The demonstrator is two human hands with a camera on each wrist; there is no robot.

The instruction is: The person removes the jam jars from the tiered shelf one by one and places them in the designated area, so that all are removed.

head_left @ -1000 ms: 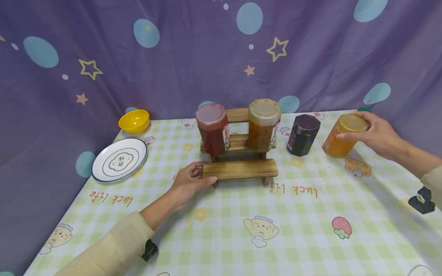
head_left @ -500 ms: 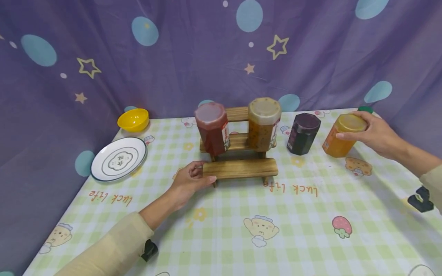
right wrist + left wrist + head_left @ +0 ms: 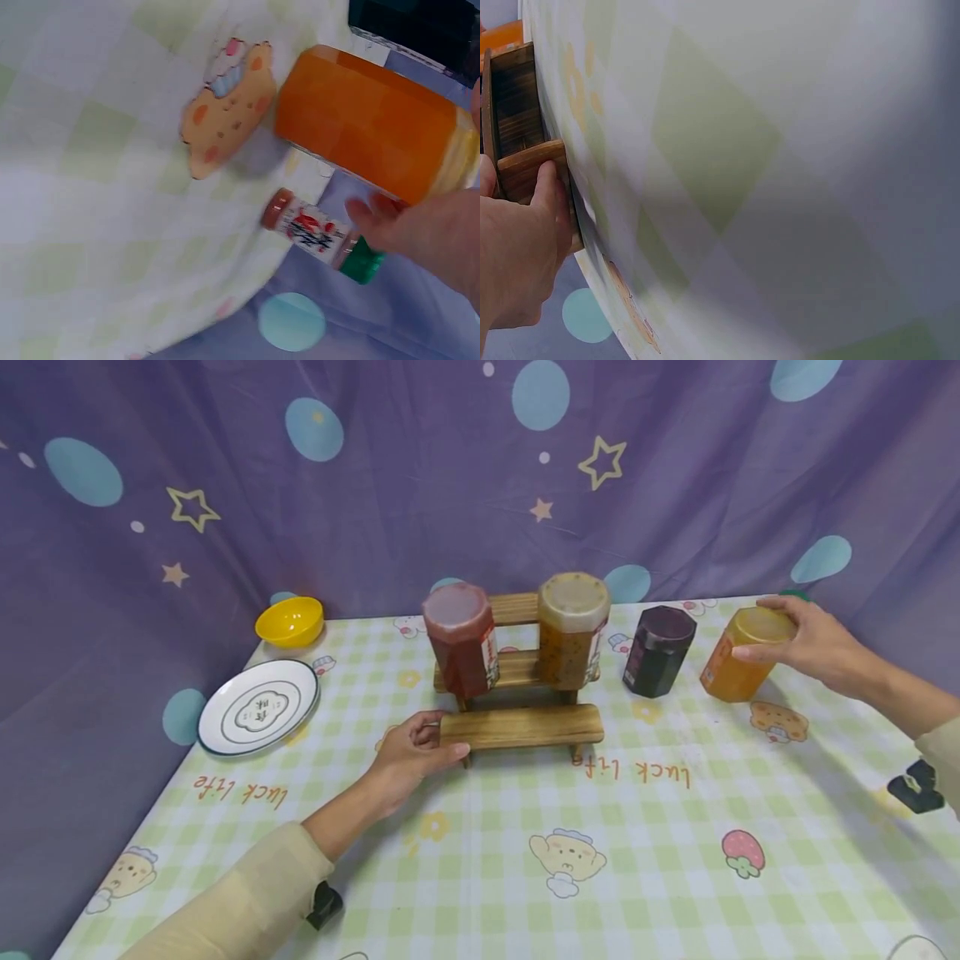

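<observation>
A wooden three-tier step rack (image 3: pixel 521 727) stands mid-table. My left hand (image 3: pixel 408 752) grips the left end of its lowest step; the left wrist view shows fingers (image 3: pixel 546 184) against the wood. On the middle step stand a red jam jar (image 3: pixel 459 643) and an amber jar with dark specks (image 3: pixel 570 635). At the right, my right hand (image 3: pixel 825 647) holds an orange jam jar (image 3: pixel 738 664) around its pale lid, thumb on the near side and fingers behind. The jar stands on the table. Left of it is a dark purple jar (image 3: pixel 658 652).
A yellow bowl (image 3: pixel 291 622) and a white plate (image 3: pixel 259 707) lie at the left. Behind the right hand stands a small green-capped bottle (image 3: pixel 319 234). Purple curtain (image 3: pixel 420 468) hangs around the checked tablecloth (image 3: pixel 645 877).
My right hand's fingers have shifted slightly up and outward at the orange jar's lid. The left hand, the rack and the jars look unmoved.
</observation>
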